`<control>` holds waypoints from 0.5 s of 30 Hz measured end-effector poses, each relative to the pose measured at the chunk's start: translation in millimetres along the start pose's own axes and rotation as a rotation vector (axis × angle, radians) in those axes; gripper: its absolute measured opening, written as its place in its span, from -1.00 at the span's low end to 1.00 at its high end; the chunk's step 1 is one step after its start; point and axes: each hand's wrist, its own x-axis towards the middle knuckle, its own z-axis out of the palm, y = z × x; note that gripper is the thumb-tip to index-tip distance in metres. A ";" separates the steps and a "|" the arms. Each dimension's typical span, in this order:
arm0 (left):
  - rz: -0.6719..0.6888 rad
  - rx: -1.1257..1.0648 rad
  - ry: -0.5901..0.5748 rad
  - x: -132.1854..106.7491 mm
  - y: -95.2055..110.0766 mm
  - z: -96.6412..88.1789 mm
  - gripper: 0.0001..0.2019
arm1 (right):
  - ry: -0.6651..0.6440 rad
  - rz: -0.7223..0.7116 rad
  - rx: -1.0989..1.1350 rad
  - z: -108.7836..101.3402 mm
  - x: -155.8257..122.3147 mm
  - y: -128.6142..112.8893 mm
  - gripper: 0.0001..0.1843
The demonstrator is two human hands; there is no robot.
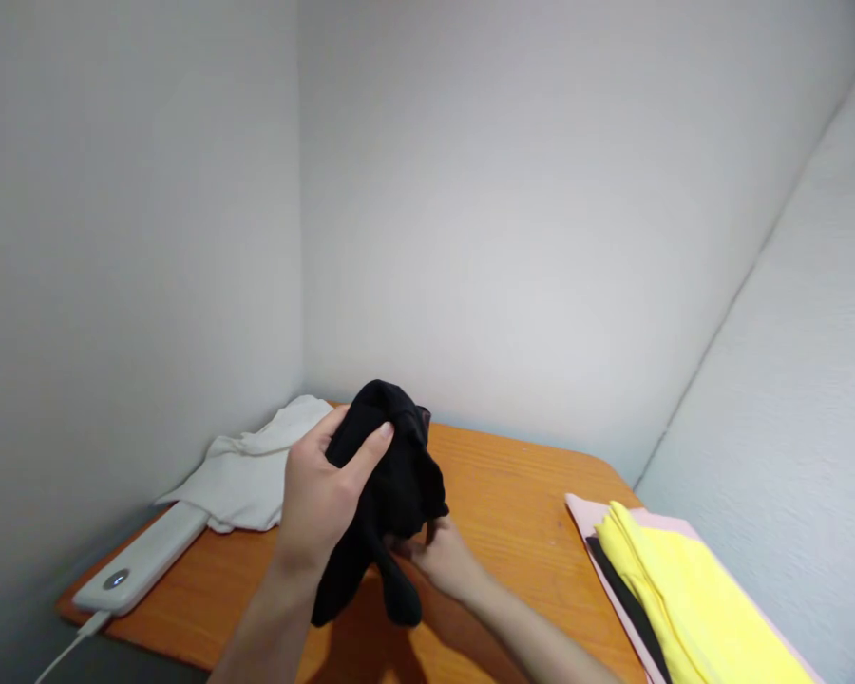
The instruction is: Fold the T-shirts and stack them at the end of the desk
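**Black cloth bunched between two hands over an orange table**

Black, soft and matte, the garment (391,475) hangs in a crumpled bundle above the middle of the wooden table (513,484), its loose ends drooping in two limp tails toward the tabletop. The left hand (320,494) wraps the bundle from the side, thumb and fingers pressed into the fabric near its rounded top. The right hand (442,556) sits lower, underneath the bundle, its fingers curled around the cloth's underside; most of them are hidden by the folds.

The table is smooth, orange, grained, with a rounded far corner. At the table's far left corner lies a rumpled white cloth (249,470), and just in front of it, along the table's left edge, a flat white slab-shaped power bank (142,560) with a round lit button and a thin cable. On the table's right edge rests a neat stack of folded cloths (676,598), yellow over black over pale pink.
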 end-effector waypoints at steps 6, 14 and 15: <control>-0.073 -0.288 -0.118 8.7 9.8 -16.8 -0.65 | -0.107 0.022 0.024 -54.2 -15.4 -29.5 -0.42; 0.057 0.129 -0.079 29.7 15.0 -63.1 -0.61 | 0.269 -0.013 -0.288 -169.1 -48.1 -103.2 -0.63; 0.063 0.198 -0.080 29.1 18.7 -68.4 -0.61 | 0.339 -0.045 -0.385 -182.1 -54.0 -119.5 -0.65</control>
